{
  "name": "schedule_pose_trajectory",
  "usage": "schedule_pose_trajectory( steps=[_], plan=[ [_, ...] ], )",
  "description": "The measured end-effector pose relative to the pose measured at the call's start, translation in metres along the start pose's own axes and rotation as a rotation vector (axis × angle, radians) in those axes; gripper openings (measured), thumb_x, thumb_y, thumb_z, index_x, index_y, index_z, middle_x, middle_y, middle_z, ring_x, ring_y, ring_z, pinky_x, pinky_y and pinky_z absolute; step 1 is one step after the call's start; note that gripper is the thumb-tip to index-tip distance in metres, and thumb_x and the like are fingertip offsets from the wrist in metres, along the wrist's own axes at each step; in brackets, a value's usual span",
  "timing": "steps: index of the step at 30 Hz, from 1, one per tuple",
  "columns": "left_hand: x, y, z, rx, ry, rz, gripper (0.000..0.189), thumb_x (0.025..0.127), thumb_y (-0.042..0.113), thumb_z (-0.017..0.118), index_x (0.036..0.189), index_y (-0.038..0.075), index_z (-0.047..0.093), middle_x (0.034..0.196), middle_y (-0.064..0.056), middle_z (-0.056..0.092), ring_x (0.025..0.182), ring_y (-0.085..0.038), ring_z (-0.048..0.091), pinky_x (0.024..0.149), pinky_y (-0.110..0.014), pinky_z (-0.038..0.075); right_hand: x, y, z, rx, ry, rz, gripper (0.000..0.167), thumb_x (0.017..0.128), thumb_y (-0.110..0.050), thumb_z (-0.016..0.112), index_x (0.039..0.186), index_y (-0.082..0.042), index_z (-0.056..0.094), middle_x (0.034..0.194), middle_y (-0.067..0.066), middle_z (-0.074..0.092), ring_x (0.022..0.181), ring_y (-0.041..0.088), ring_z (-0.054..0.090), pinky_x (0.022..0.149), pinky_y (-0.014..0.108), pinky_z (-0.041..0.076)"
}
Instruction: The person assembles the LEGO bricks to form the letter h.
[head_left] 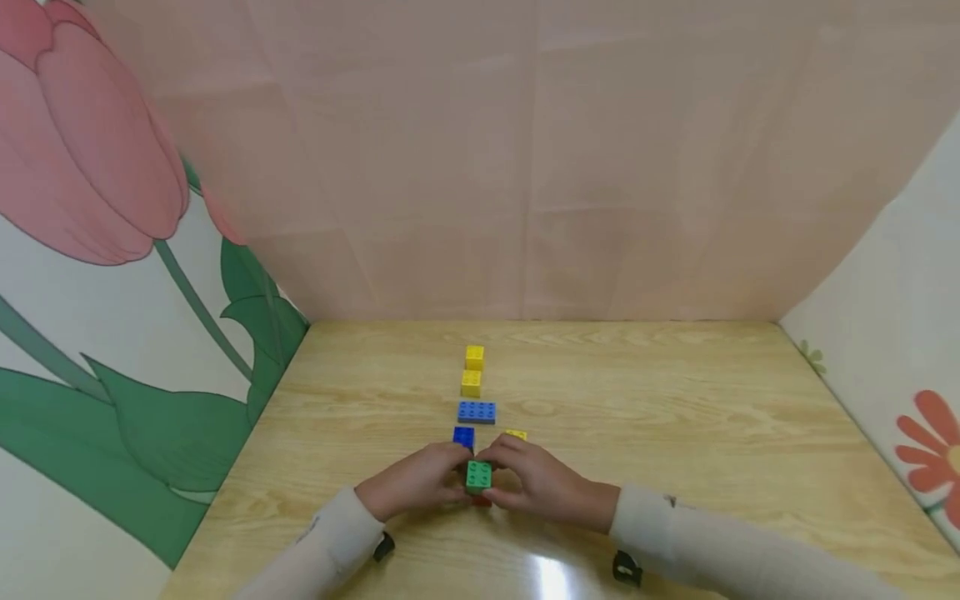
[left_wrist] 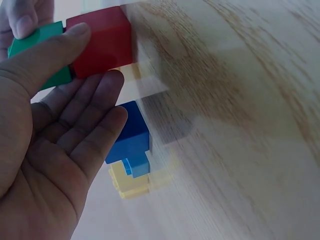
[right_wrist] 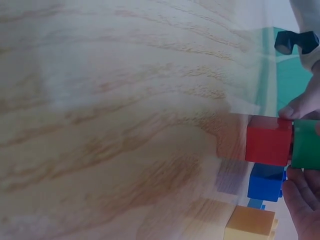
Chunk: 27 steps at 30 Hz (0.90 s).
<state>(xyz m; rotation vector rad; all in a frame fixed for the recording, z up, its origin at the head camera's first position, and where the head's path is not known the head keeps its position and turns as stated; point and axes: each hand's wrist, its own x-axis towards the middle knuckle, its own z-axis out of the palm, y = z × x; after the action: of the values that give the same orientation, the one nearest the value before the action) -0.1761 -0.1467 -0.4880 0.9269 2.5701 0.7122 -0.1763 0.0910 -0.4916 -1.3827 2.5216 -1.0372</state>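
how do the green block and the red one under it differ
The green block is the upper one; the red block is below it, down by the tabletop. From the head view, the green block shows its studded top, while only a sliver of the red block shows. Both are boxy toy blocks with smooth sides.

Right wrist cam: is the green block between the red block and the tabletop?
No, the red block is nearer the tabletop, with the green block on its far side.
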Motion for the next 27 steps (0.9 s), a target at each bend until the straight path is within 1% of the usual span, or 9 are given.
schedule_pose_trajectory(
  steps=[6, 12, 16, 19, 23, 27],
  plan=[
    [-0.0004, -0.0013, -0.0001, -0.001, 0.008, 0.002, 0.030, 0.086, 0.031, 0.076, 0.110, 0.021, 0.063, 0.097, 0.018, 0.059, 0.087, 0.000, 0.057, 0.076, -0.018, 0.050, 0.0016, -0.0014, -0.0012, -0.017, -0.008, -0.011, 0.036, 0.094, -0.032, 0.067, 0.127, -0.020, 0.060, 0.113, -0.013, 0.054, 0.101, 0.011, 0.059, 0.086, 0.027, 0.053],
    [0.0001, -0.0008, 0.0000, -0.014, -0.005, -0.013, 0.030, 0.085, 0.030, 0.077, 0.110, 0.021, 0.063, 0.096, 0.018, 0.058, 0.087, -0.001, 0.058, 0.075, -0.018, 0.050, 0.0015, -0.0042, -0.0023, -0.014, -0.022, 0.012, 0.035, 0.093, -0.031, 0.068, 0.126, -0.021, 0.060, 0.114, -0.013, 0.054, 0.103, 0.010, 0.058, 0.087, 0.028, 0.052],
    [0.0008, -0.0015, 0.0003, -0.016, -0.013, -0.009, 0.029, 0.086, 0.029, 0.077, 0.110, 0.021, 0.063, 0.096, 0.017, 0.058, 0.087, -0.002, 0.058, 0.074, -0.017, 0.050, 0.0004, -0.0063, -0.0022, -0.030, -0.013, 0.035, 0.035, 0.092, -0.032, 0.069, 0.125, -0.021, 0.061, 0.113, -0.013, 0.055, 0.103, 0.007, 0.058, 0.088, 0.024, 0.051],
    [0.0016, -0.0024, -0.0001, -0.017, -0.017, -0.001, 0.028, 0.086, 0.029, 0.076, 0.109, 0.021, 0.062, 0.095, 0.017, 0.058, 0.086, -0.001, 0.058, 0.074, -0.017, 0.050, 0.0001, -0.0073, -0.0014, -0.045, 0.007, 0.036, 0.034, 0.092, -0.033, 0.069, 0.123, -0.021, 0.062, 0.112, -0.014, 0.056, 0.103, 0.006, 0.058, 0.088, 0.021, 0.050],
    [0.0022, -0.0027, -0.0010, -0.022, -0.024, 0.002, 0.027, 0.086, 0.029, 0.076, 0.108, 0.021, 0.062, 0.095, 0.017, 0.058, 0.085, -0.001, 0.058, 0.073, -0.017, 0.050, 0.0005, -0.0076, -0.0002, -0.059, 0.021, 0.028, 0.034, 0.092, -0.034, 0.069, 0.122, -0.020, 0.063, 0.112, -0.014, 0.056, 0.103, 0.006, 0.058, 0.087, 0.022, 0.051],
    [0.0027, -0.0024, -0.0004, -0.030, -0.026, 0.008, 0.027, 0.086, 0.028, 0.077, 0.108, 0.021, 0.062, 0.095, 0.017, 0.058, 0.085, -0.001, 0.058, 0.073, -0.017, 0.050, 0.0001, -0.0076, -0.0003, -0.059, 0.010, 0.038, 0.034, 0.092, -0.034, 0.068, 0.123, -0.020, 0.063, 0.112, -0.013, 0.056, 0.102, 0.007, 0.059, 0.085, 0.024, 0.052]
  ],
)
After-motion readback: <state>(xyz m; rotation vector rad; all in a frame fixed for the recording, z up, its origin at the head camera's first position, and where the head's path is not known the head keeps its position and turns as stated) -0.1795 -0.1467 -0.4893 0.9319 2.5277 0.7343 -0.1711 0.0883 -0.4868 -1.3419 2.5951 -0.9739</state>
